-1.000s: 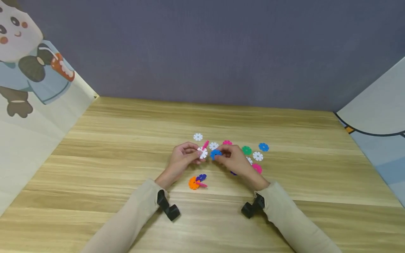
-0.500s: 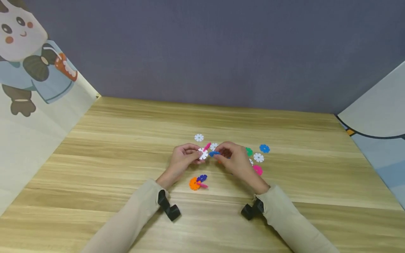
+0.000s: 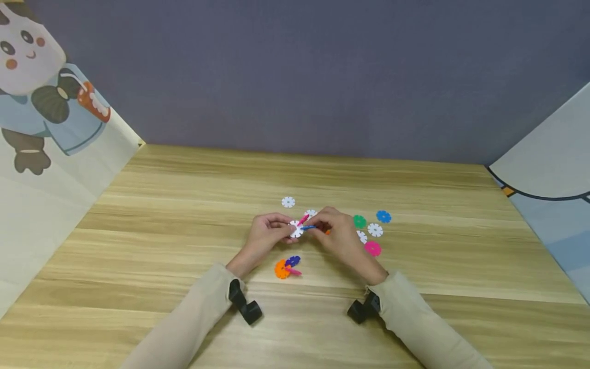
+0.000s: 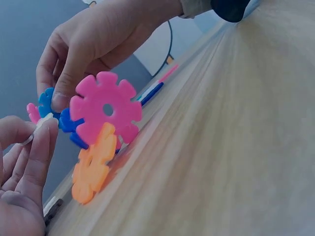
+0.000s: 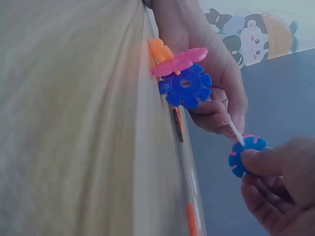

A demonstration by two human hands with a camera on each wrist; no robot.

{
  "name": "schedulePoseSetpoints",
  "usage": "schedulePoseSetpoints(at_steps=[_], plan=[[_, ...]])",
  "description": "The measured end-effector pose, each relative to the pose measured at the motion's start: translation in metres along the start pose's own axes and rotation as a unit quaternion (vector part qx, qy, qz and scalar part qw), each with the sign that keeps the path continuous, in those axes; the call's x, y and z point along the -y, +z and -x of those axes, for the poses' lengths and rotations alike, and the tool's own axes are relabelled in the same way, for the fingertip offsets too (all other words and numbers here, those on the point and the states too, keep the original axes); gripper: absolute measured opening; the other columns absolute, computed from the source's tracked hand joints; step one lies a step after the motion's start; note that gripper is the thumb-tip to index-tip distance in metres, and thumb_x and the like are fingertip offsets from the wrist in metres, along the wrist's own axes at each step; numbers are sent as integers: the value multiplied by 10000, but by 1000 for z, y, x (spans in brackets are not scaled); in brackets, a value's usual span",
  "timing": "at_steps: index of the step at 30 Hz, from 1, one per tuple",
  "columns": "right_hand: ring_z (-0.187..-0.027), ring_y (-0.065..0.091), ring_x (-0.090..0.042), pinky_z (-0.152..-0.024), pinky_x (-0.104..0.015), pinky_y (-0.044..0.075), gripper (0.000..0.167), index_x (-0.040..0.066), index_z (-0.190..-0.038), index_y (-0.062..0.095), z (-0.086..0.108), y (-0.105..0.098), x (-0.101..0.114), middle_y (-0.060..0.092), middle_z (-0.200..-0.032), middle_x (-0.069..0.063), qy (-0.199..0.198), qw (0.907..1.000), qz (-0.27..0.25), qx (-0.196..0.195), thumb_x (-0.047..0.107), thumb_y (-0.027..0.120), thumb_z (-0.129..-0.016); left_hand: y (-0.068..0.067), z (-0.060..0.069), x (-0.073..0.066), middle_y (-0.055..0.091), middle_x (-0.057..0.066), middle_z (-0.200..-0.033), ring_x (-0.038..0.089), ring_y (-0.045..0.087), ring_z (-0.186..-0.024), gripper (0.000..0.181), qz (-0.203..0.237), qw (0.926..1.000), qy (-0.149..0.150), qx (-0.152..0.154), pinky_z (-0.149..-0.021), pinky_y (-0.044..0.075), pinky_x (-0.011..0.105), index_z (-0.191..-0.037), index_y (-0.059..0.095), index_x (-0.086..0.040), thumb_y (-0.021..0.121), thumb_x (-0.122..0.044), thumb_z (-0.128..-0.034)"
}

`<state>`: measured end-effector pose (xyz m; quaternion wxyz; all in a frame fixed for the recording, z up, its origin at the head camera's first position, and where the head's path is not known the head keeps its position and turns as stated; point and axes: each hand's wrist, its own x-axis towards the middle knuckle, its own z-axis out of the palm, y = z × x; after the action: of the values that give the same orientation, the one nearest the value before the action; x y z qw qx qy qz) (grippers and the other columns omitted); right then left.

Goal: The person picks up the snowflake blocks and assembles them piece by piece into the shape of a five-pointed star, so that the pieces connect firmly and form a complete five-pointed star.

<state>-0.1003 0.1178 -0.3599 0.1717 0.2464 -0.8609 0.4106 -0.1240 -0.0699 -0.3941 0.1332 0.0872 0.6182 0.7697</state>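
1. Left hand (image 3: 267, 231) pinches a white disc (image 3: 296, 229), thumb on its face; a pink disc (image 3: 303, 220) stands at its rim.
2. Right hand (image 3: 340, 234) pinches a blue disc (image 3: 308, 227) — it meets the white disc's edge, between the hands; how deeply, I cannot tell.
3. Nearer the person, a cluster (image 3: 281, 269) — orange, dark blue, pink — sits on the table (image 3: 184, 205); a green disc (image 3: 359, 221) lies right of the right hand.

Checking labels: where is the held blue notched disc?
Head view, just below centre: the blue notched disc is pinched by the right hand, right of the white notched disc in the left hand.
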Motion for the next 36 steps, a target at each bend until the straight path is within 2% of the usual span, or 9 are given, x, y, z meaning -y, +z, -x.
schedulePoseSetpoints(at_steps=[5, 9, 14, 21, 26, 29, 32, 36], plan=[[-641, 557, -103, -570, -183, 494, 92, 37, -791, 735, 1, 0, 0, 683, -772, -63, -106, 9999, 85, -69, -39, 758, -746, 4, 3, -1, 690, 21, -741, 128, 682, -623, 237, 104, 9999, -58, -37, -638, 578, 250, -1041, 556, 196, 618, 82, -844], [-637, 563, -116, -572, -187, 492, 103, 29, -797, 732, 0, 0, 4, 690, -779, -71, -210, 9997, 104, -61, -60, 746, -746, 7, 6, -3, 683, 13, -718, 123, 675, -599, 188, 220, 9997, 55, -133, -612, 572, 236, -1002, 562, 192, 607, 103, -842], [-647, 577, -117, -581, -182, 501, 97, 33, -811, 737, 0, 0, 4, 693, -796, -68, -71, 9998, 163, 0, -44, 748, -752, 8, 6, -4, 682, 8, -707, 122, 675, -592, 137, 267, 9993, 124, -209, -603, 570, 232, -962, 584, 156, 609, 110, -835], [-681, 622, -141, -619, -193, 535, 102, 40, -836, 734, -1, -4, 2, 685, -811, -69, 57, 9999, -14, 136, -32, 746, -765, 2, 3, -7, 689, -10, -713, 114, 673, -609, 194, 26, 9998, 171, -81, -604, 567, 228, -1010, 562, 187, 602, 73, -858], [-689, 639, -160, -629, -206, 546, 38, 11, -831, 720, -4, -14, 1, 682, -813, -75, 185, 9997, -91, 138, -8, 726, -799, -5, 1, -12, 684, -19, -702, 110, 653, -598, 210, -287, 9992, 87, -252, -541, 530, 203, -1021, 583, 151, 631, 43, -847], [-670, 631, -155, -611, -212, 539, 35, 12, -827, 716, -5, -20, -1, 682, -811, -70, 191, 9998, 52, 23, 7, 733, -797, -10, 0, -15, 683, -29, -686, 99, 641, -584, 171, -453, 9985, 14, -307, -487, 477, 184, -995, 614, 95, 646, 22, -843], [-660, 625, -158, -603, -223, 539, 49, 18, -827, 714, -7, -26, -2, 683, -814, -74, 198, 9997, 96, -97, -2, 739, -789, -16, -1, -19, 671, -44, -656, 68, 583, -523, 91, -648, 9978, -36, -143, -442, 413, 167, -931, 647, 14, 651, 9, -840], [-658, 623, -158, -607, -227, 542, 45, 20, -834, 713, -8, -30, -4, 685, -821, -76, 265, 9995, 91, -111, 0, 732, -798, -24, -1, -24, 653, -56, -642, 52, 474, -471, 77, -884, 9955, -210, 263, -427, 363, 154, -875, 664, -59, 637, 6, -844]])
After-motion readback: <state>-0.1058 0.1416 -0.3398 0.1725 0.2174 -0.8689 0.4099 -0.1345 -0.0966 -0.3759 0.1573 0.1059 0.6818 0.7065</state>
